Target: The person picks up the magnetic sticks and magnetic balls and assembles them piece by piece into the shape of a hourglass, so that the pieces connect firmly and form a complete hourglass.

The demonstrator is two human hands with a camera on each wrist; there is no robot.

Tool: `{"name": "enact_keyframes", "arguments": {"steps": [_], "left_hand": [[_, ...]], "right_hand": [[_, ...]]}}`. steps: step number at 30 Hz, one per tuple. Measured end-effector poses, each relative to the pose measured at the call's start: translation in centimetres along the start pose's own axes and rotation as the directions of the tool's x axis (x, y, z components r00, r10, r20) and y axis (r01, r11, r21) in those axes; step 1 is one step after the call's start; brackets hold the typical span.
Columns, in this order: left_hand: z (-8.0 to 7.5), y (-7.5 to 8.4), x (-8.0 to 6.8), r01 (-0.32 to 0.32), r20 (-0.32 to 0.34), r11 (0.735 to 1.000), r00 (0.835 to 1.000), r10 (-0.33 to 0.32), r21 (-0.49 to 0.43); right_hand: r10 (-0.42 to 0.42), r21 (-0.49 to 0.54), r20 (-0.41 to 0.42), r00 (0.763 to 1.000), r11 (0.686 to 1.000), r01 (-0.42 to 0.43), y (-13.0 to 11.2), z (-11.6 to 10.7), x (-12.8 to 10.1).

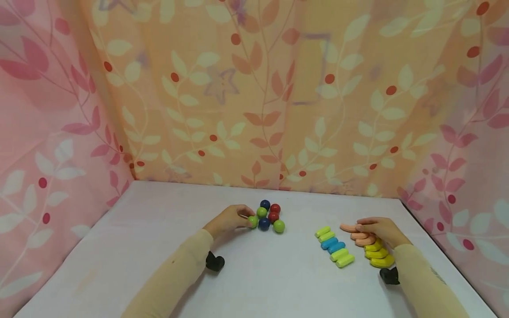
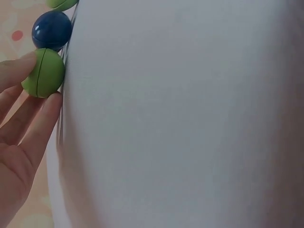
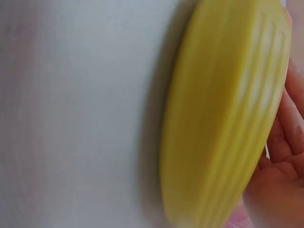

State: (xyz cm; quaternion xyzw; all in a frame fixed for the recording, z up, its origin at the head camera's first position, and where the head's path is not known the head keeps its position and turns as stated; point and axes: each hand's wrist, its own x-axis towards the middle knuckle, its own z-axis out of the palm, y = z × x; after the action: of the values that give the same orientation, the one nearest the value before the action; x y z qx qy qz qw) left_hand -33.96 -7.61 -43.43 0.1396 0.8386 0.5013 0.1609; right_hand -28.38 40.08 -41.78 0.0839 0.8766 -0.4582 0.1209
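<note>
My left hand [image 1: 232, 219] is at a small cluster of balls and pinches a green ball [image 1: 252, 221] between thumb and fingers. In the left wrist view, that green ball [image 2: 45, 73] touches a blue ball [image 2: 51, 31]. My right hand [image 1: 381, 229] reaches over a row of curved pieces, its thumb and fingers on the end of an orange curved piece [image 1: 347, 228]. Other orange pieces [image 1: 365, 241] and yellow curved pieces [image 1: 381, 261] lie below that hand. A ridged yellow piece [image 3: 213, 123] fills much of the right wrist view and hides part of the hand.
Red balls [image 1: 275, 208], blue balls [image 1: 264, 223] and more green balls [image 1: 279, 226] sit close together on the white table [image 1: 270, 282]. Light green sticks [image 1: 345, 260] and blue sticks [image 1: 336, 247] form a slanting row left of the curved pieces. Patterned cloth [image 1: 254, 88] hangs behind.
</note>
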Motion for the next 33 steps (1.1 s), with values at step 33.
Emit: {"name": "enact_keyframes", "arguments": {"steps": [33], "left_hand": [[-0.8, -1.2, -0.3, 0.075, -0.077, 0.975, 0.993, -0.093, -0.21]], "right_hand": [[0.023, -0.22, -0.065, 0.998, 0.975, -0.037, -4.0, 0.2, -0.6]]}}
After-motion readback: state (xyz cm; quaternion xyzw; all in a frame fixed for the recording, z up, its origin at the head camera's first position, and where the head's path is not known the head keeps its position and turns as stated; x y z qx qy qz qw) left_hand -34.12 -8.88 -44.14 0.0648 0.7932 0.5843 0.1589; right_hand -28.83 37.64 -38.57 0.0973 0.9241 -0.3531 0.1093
